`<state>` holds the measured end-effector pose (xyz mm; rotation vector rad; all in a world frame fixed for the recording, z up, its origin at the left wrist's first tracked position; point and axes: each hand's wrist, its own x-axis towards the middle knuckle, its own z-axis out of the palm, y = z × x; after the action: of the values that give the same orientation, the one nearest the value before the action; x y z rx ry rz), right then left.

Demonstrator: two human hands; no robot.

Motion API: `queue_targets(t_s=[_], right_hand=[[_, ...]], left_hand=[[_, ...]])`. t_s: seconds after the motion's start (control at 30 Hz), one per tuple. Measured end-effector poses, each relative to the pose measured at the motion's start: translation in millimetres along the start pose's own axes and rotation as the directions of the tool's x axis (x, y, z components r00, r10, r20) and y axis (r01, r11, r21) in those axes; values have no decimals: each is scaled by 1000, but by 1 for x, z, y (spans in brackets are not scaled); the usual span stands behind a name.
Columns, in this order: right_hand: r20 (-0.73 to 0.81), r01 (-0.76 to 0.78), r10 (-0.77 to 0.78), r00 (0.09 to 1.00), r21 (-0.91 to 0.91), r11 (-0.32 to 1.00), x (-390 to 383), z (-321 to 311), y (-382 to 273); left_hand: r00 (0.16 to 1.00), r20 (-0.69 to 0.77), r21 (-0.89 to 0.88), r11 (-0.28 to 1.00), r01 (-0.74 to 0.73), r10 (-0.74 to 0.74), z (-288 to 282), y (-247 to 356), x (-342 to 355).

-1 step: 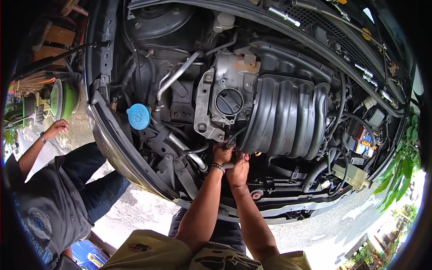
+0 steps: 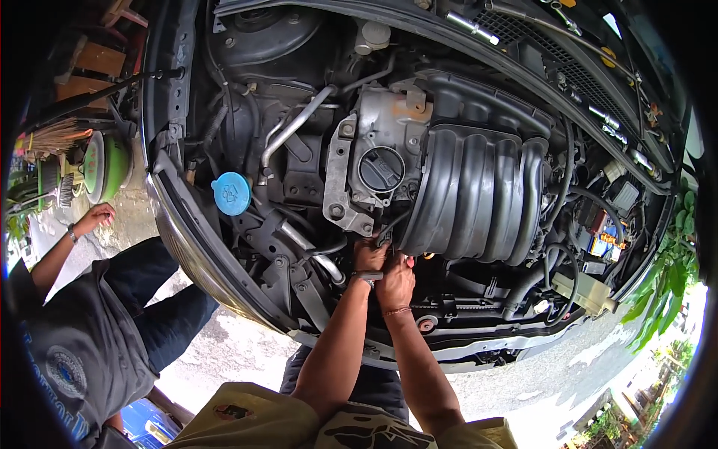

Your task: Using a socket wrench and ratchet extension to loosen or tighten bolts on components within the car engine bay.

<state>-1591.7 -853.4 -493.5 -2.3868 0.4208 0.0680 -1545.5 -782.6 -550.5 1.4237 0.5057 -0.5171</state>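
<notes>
My left hand (image 2: 368, 257) reaches down beside the front of the engine, its fingers curled close to a thin black hose (image 2: 395, 221). What they grip is hidden. Just right of it and nearer to me, my right hand (image 2: 396, 284) is closed, with a small red bit (image 2: 410, 262) showing by its fingers. A grey bar-like shape (image 2: 368, 277) crosses my left wrist between the hands; I cannot tell its kind. Above them are the metal engine cover with a round black oil cap (image 2: 381, 170) and the ribbed black intake manifold (image 2: 475, 194).
A metal bracket (image 2: 338, 176) stands left of the oil cap. Farther left is a blue washer-fluid cap (image 2: 231, 194). Socket tools (image 2: 473, 28) lie along the far edge of the bay. Another person (image 2: 93, 344) stands at the left, beyond the bumper.
The grey bar-like shape has shifted left, over my left wrist where beads showed before. My hands stay in nearly the same place. The other person's hand is slightly lower.
</notes>
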Motion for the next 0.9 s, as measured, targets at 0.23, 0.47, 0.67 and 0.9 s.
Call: queue_targets(t_s=[0.23,0.47,0.67,0.9], right_hand=[[549,-584,480,685,807,-90,6,-10,-11],[181,-351,314,932,238,906,0,2,6],[53,-203,201,978,456,867,0,5,44],[524,-596,285,803,716,362,-20,-48,1]], left_hand=[[981,-94,-245,959,143,-171,3,14,-5],[999,10,-92,995,-33,35,-1,-9,8],[994,27,-161,981,110,-107,18,15,0],[971,96,-417,877,237,-217,2,26,-5]])
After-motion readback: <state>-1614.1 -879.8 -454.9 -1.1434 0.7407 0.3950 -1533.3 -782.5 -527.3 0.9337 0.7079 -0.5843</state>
